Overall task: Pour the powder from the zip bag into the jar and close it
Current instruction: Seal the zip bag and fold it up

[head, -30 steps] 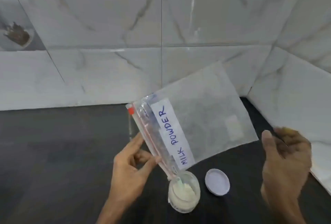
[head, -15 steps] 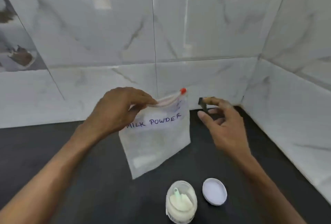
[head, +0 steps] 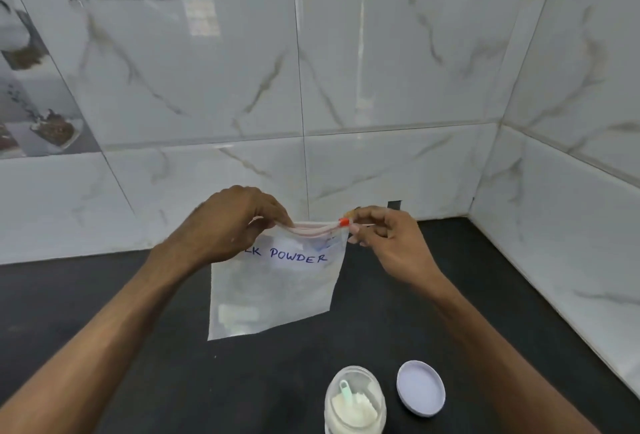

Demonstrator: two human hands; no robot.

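Pouring looks done, far as I can judge. The jar (head: 355, 402) stands open on the worktop (head: 104, 329) near the bottom of view, w/ a mound of pale powder inside & a small green scoop (head: 346, 388) lying on top. The zip bag (head: 277, 295) hangs upright in front of me, beyond the jar. It's nearly flat, w/ only a bit of residue low on its left side. Can't tell if its bottom edge touches the worktop.

My left hand (head: 235, 225) pinches the left end of the zip strip, fingers (head: 273, 215) curled narrow round it. My right hand (head: 388, 243) pinches the other end right at the red slider (head: 343, 222), thumb & forefinger tight. The strip sags between them; can't tell if it's sealed.

Left to do, I reckon: finish w/ the bag, set it down, then fit the lid (head: 420, 388). It lies flat just right of the jar, not touching it, so the jar isn't closed yet & that's the main bit outstanding.

Room: the back wall (head: 381, 173) is close behind the bag & the side wall (head: 554, 225) closes in on my right, so there's little slack back or right. More worktop runs off to the left. Bringing the bag straight toward me could brush the open jar, so prob. better to put it down left.
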